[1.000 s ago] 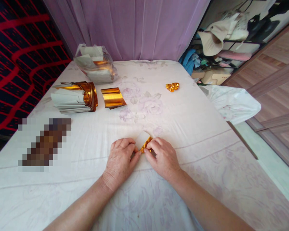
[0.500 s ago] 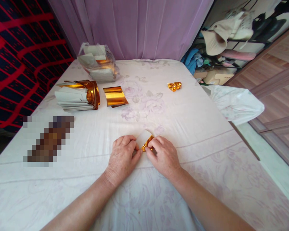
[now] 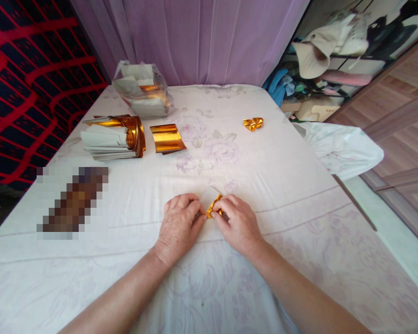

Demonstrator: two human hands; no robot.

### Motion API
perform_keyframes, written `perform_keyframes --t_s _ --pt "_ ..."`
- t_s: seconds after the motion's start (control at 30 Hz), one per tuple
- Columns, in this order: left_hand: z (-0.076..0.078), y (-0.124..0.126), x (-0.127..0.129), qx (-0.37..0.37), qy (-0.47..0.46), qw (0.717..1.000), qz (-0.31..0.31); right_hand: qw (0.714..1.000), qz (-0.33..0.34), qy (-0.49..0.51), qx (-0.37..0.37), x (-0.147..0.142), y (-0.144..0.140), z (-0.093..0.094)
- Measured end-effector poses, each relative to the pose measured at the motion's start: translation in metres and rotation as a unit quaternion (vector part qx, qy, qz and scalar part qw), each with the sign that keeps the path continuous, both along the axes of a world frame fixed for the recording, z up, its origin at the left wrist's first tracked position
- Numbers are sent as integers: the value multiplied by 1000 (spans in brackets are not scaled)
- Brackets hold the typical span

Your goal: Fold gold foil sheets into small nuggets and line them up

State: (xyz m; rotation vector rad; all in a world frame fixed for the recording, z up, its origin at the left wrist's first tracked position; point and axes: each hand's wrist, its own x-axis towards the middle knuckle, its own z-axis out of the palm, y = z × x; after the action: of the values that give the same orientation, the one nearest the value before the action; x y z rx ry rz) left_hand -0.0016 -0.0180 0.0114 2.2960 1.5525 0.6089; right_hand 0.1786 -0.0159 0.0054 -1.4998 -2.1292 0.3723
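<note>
Partly folded gold foil paper, white-backed.

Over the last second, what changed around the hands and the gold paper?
Little: both hands, left hand and right hand, keep pinching the gold paper piece; its white flap looks folded lower. The stack of sheets, loose gold sheet and folded gold piece stayed put.

Gold foil paper, white back up, partly folded, on bedsheet centre.
</note>
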Motion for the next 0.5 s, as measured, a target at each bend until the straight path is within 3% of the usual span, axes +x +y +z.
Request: perform_keyframes --t_s 0.27,0.5 --pt "-1 0 -1 -6 -4 1000 -10 996 58 70 -28 10 5 -2" --pt "-2 1 -1 -16 -11 1000 -7 994 82 63 -31 13 6 -1"
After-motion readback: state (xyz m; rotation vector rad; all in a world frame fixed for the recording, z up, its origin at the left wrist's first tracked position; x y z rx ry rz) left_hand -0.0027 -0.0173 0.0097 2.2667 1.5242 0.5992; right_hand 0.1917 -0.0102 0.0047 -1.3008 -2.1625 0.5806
